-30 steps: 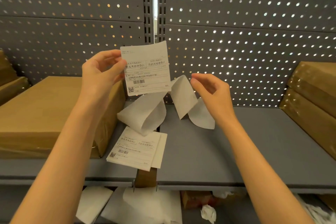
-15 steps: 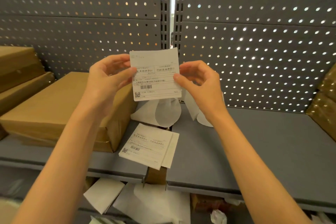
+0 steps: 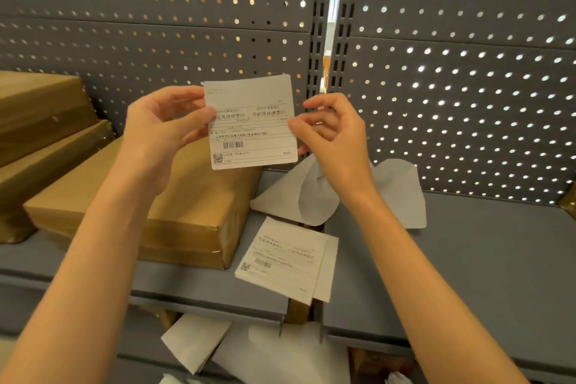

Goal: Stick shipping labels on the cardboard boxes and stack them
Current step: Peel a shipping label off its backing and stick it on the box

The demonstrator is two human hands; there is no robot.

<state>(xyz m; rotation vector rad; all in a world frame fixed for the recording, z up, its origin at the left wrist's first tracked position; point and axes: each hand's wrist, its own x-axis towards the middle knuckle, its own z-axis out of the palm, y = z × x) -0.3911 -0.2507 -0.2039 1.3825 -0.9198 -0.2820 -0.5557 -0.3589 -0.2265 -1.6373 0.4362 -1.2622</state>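
Both hands hold one shipping label up in the air, printed side toward the camera. The left hand pinches its left edge and the right hand pinches its right edge. Below it, a cardboard box lies on the grey shelf, with more boxes stacked at the far left. A small pile of labels lies just beside the box, and curled backing papers lie behind the pile.

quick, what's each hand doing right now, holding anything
Left hand: pinches the left edge of the shipping label between thumb and fingers.
Right hand: pinches the label's right edge, fingers curled.
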